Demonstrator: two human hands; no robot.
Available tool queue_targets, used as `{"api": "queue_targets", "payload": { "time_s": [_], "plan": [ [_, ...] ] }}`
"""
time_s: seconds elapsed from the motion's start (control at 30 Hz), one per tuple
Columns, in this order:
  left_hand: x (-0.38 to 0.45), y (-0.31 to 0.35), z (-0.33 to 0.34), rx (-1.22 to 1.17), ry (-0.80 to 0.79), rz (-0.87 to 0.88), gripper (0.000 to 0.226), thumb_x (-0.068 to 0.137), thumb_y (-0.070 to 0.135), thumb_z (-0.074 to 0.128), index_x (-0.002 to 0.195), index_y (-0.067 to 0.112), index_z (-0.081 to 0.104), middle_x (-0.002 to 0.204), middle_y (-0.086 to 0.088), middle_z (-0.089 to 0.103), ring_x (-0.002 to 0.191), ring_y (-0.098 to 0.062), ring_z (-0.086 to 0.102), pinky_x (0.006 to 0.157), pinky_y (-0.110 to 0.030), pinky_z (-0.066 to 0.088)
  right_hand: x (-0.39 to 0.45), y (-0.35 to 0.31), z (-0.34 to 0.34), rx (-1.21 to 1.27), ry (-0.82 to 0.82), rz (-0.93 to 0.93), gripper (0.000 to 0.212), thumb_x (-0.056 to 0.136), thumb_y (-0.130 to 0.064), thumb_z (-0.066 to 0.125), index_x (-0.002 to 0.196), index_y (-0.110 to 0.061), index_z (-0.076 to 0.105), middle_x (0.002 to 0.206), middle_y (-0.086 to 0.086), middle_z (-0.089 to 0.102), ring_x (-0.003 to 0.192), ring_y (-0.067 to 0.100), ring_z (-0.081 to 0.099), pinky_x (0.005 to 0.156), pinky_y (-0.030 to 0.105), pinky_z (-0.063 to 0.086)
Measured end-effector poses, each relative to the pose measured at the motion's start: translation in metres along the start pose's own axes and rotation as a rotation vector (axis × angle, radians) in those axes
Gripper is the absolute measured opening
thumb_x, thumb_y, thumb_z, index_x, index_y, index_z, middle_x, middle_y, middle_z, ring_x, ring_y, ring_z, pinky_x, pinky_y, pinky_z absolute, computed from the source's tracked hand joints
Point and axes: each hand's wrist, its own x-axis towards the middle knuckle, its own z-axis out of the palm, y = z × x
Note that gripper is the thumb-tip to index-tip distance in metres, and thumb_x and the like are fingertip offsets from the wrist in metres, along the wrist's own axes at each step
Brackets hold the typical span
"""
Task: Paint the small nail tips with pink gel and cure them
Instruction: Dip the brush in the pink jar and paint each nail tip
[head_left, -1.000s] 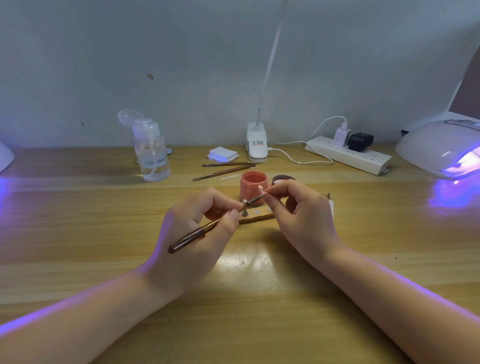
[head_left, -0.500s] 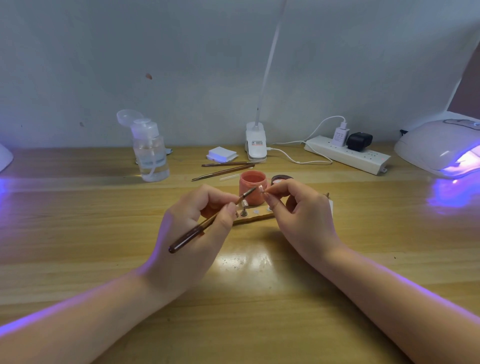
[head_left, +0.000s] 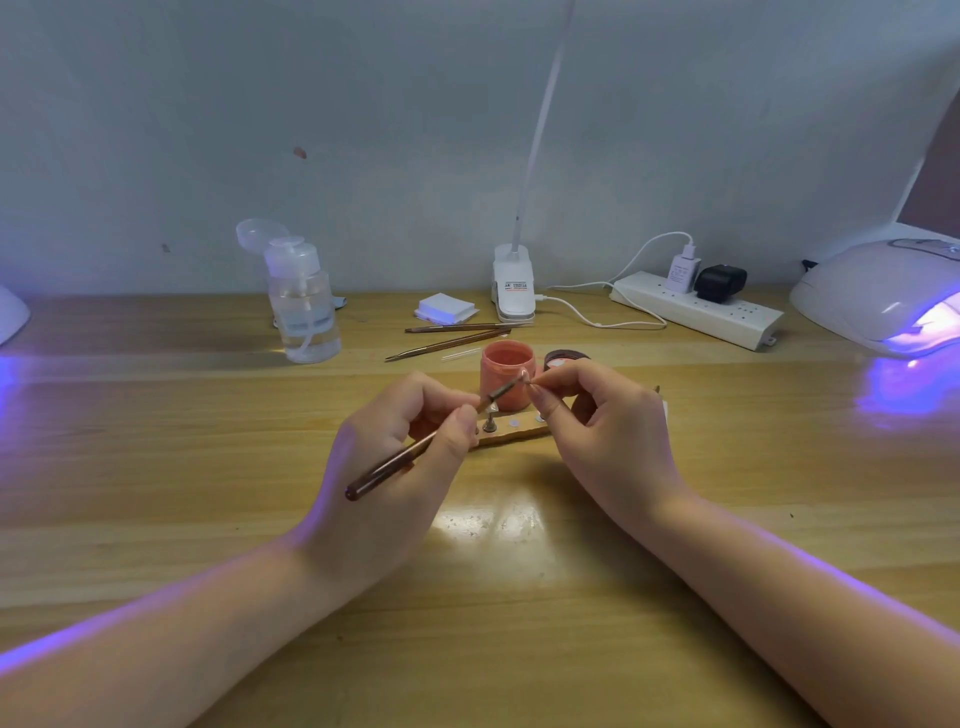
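My left hand (head_left: 405, 452) grips a thin brown brush (head_left: 395, 465) like a pen, its tip raised toward a small nail tip (head_left: 524, 375). My right hand (head_left: 597, 421) pinches that nail tip between thumb and forefinger, just in front of the open pink gel jar (head_left: 506, 371). The jar's dark lid (head_left: 563, 357) lies right of it. Under my hands lies a wooden holder strip (head_left: 511, 432) with a metal stand and round pads, partly hidden by my fingers.
A curing lamp (head_left: 883, 296) glows purple at the far right. Along the back stand a clear pump bottle (head_left: 301, 306), white pads (head_left: 445, 307), a clip lamp base (head_left: 513, 291) and a power strip (head_left: 696, 310). Two spare brushes (head_left: 452, 338) lie behind the jar.
The brush tip has lifted from near the holder up to the nail tip in front of the jar. My right hand has stayed almost still.
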Motion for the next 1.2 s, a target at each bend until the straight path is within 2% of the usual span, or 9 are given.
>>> {"api": "queue_targets", "payload": {
  "time_s": [0.1, 0.23, 0.3, 0.4, 0.57, 0.77, 0.9, 1.07, 1.2],
  "plan": [
    [-0.0011, 0.0001, -0.0014, -0.017, -0.01, 0.06, 0.022, 0.085, 0.034, 0.052, 0.083, 0.015, 0.063, 0.075, 0.002, 0.064, 0.07, -0.014, 0.059, 0.065, -0.023, 0.048, 0.0003, -0.0005, 0.0, 0.017, 0.0, 0.016, 0.006, 0.083, -0.012, 0.072, 0.084, -0.019, 0.071, 0.073, -0.017, 0.063, 0.055, 0.006, 0.048, 0.053, 0.017, 0.036],
    [0.0008, 0.0002, -0.0012, -0.023, 0.026, 0.008, 0.013, 0.087, 0.031, 0.058, 0.089, 0.02, 0.064, 0.079, 0.003, 0.066, 0.074, -0.012, 0.061, 0.066, -0.018, 0.047, 0.0, -0.0007, -0.0003, 0.021, -0.008, 0.017, 0.006, 0.084, -0.013, 0.072, 0.085, -0.019, 0.072, 0.067, -0.023, 0.058, 0.055, 0.009, 0.046, 0.053, 0.018, 0.037],
    [0.0009, -0.0004, -0.0003, -0.02, 0.014, -0.009, 0.01, 0.087, 0.027, 0.059, 0.088, 0.019, 0.065, 0.079, 0.001, 0.067, 0.073, -0.015, 0.061, 0.067, -0.025, 0.048, 0.0001, -0.0008, -0.0007, 0.015, -0.016, 0.011, 0.005, 0.084, -0.013, 0.072, 0.086, -0.018, 0.072, 0.067, -0.023, 0.058, 0.056, 0.011, 0.047, 0.053, 0.019, 0.038],
    [-0.0008, 0.0003, -0.0003, -0.013, -0.011, 0.048, 0.023, 0.085, 0.035, 0.055, 0.081, 0.013, 0.064, 0.074, -0.003, 0.064, 0.07, -0.018, 0.059, 0.065, -0.033, 0.048, 0.0002, -0.0014, -0.0009, 0.012, -0.018, 0.014, 0.006, 0.083, -0.013, 0.072, 0.086, -0.018, 0.072, 0.069, -0.022, 0.059, 0.055, 0.01, 0.047, 0.053, 0.021, 0.039],
    [0.0007, 0.0025, -0.0021, -0.101, 0.039, 0.015, 0.005, 0.089, 0.026, 0.066, 0.094, 0.024, 0.067, 0.076, 0.009, 0.07, 0.072, -0.004, 0.064, 0.065, -0.01, 0.046, -0.0003, 0.0006, -0.001, 0.017, -0.009, 0.027, 0.005, 0.084, -0.014, 0.072, 0.088, -0.017, 0.073, 0.072, -0.015, 0.064, 0.054, 0.009, 0.045, 0.054, 0.021, 0.04],
    [0.0039, 0.0003, -0.0034, -0.011, -0.005, 0.138, 0.013, 0.084, 0.015, 0.069, 0.096, 0.022, 0.071, 0.085, 0.015, 0.07, 0.081, -0.006, 0.066, 0.072, -0.015, 0.047, -0.0006, 0.0014, -0.0011, 0.03, 0.016, 0.053, 0.008, 0.082, -0.014, 0.073, 0.087, -0.019, 0.075, 0.074, -0.008, 0.069, 0.053, 0.009, 0.044, 0.055, 0.022, 0.04],
    [0.0045, -0.0009, -0.0058, 0.062, -0.043, 0.198, 0.014, 0.09, 0.026, 0.061, 0.095, 0.018, 0.072, 0.087, 0.022, 0.065, 0.084, -0.005, 0.063, 0.074, -0.015, 0.044, -0.0004, 0.0009, -0.0021, 0.031, 0.017, 0.055, 0.009, 0.081, -0.013, 0.074, 0.086, -0.02, 0.075, 0.074, -0.01, 0.068, 0.054, 0.007, 0.045, 0.055, 0.017, 0.038],
    [-0.0007, -0.0002, -0.0048, 0.038, -0.008, 0.083, 0.023, 0.089, 0.026, 0.061, 0.108, 0.039, 0.063, 0.092, 0.02, 0.068, 0.088, -0.007, 0.066, 0.076, -0.014, 0.048, -0.0006, -0.0002, -0.003, 0.027, 0.014, 0.051, 0.008, 0.082, -0.016, 0.074, 0.089, -0.02, 0.075, 0.077, -0.008, 0.07, 0.057, 0.01, 0.047, 0.057, 0.022, 0.042],
    [-0.0009, 0.0018, -0.0034, 0.081, -0.034, 0.087, 0.021, 0.086, 0.018, 0.061, 0.1, 0.033, 0.066, 0.089, 0.017, 0.07, 0.086, -0.006, 0.065, 0.073, -0.011, 0.045, -0.0006, -0.001, -0.0032, 0.031, 0.018, 0.049, 0.008, 0.081, -0.015, 0.075, 0.088, -0.019, 0.075, 0.074, -0.01, 0.068, 0.055, 0.01, 0.045, 0.055, 0.021, 0.04]
  ]
}}
